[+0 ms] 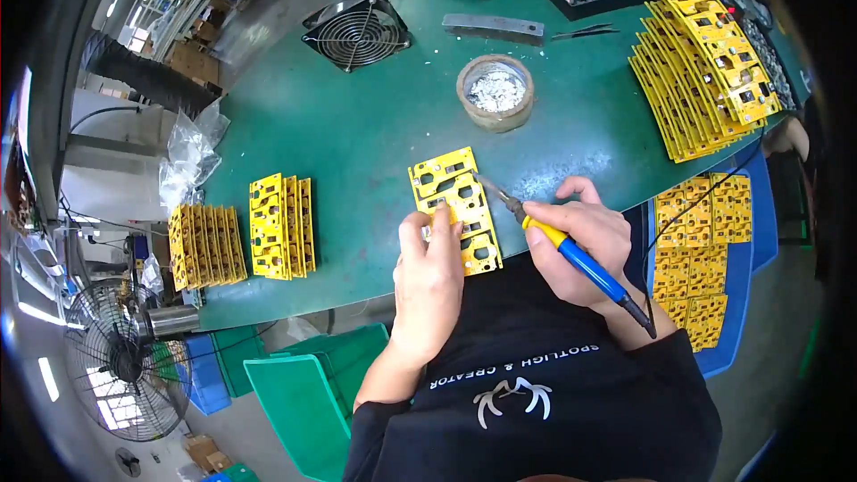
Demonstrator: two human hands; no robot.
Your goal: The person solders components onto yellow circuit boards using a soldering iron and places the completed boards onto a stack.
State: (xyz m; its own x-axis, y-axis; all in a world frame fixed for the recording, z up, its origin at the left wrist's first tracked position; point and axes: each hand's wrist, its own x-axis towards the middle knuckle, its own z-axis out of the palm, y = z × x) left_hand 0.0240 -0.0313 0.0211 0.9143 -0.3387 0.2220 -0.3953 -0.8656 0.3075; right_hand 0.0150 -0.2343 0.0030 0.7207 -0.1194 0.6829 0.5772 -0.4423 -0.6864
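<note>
My left hand [430,278] holds a yellow circuit board panel [482,252] at the table's near edge, with a fingertip pressed onto its face. The panel has dark cut-outs and small parts on it. In my right hand [585,245] is a soldering iron [589,272] with a blue and yellow handle, held like a pen. Its tip points at the upper right part of the panel; whether it touches I cannot tell. Beyond the panel sits a round tan tub [496,120] with whitish scraps inside.
Yellow panels stand in rows at the left [207,245], with another group [281,228] beside them. A tall stack [696,71] rises at the far right. A small fan [360,33], a metal strip [493,27], tweezers [585,32] and a black parts tray [571,7] lie farther back.
</note>
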